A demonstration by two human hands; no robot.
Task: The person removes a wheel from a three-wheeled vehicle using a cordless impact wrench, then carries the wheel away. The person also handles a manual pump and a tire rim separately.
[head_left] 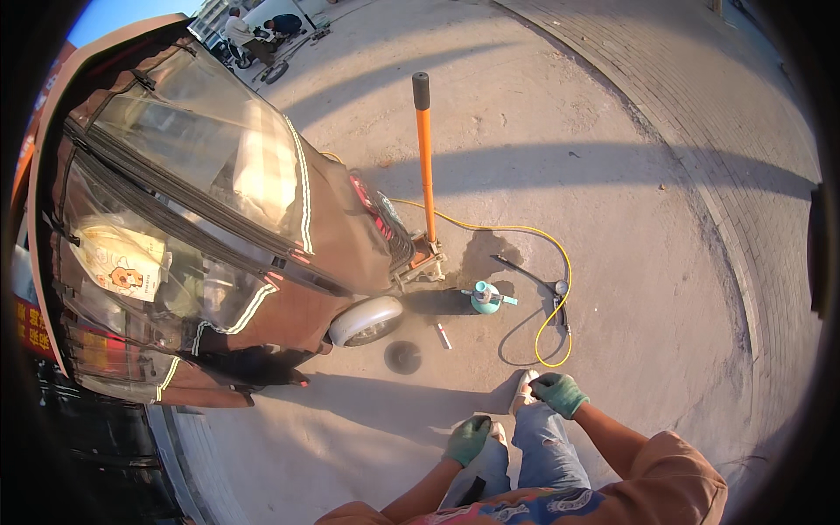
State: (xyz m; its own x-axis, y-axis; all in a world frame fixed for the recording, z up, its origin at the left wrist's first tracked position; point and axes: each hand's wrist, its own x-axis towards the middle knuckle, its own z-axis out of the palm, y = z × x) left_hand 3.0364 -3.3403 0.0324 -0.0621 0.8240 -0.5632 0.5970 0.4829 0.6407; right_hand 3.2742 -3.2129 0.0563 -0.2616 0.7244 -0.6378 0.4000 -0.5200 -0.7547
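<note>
My left hand (468, 440), in a green work glove, hangs near my left thigh with its fingers curled in. My right hand (560, 394), gloved alike, is higher and farther out, above my right shoe (524, 390), its fingers closed together. Nothing shows sticking out of either glove. On the ground ahead lies a tire inflator with a round gauge (561, 287), joined to a looped yellow air hose (567, 254). Left of it stands a teal bottle with a spout (484, 298). A floor jack with an upright orange handle (425, 162) stands at the vehicle's front end.
A brown-covered vehicle (341, 236) with clear plastic windows fills the left side; its small wheel (366, 321) faces me. A slim white-and-red tube (444, 336) lies on the concrete near a dark round patch (402, 356). Two people (254, 35) crouch far off. A curb (700, 179) edges brick paving.
</note>
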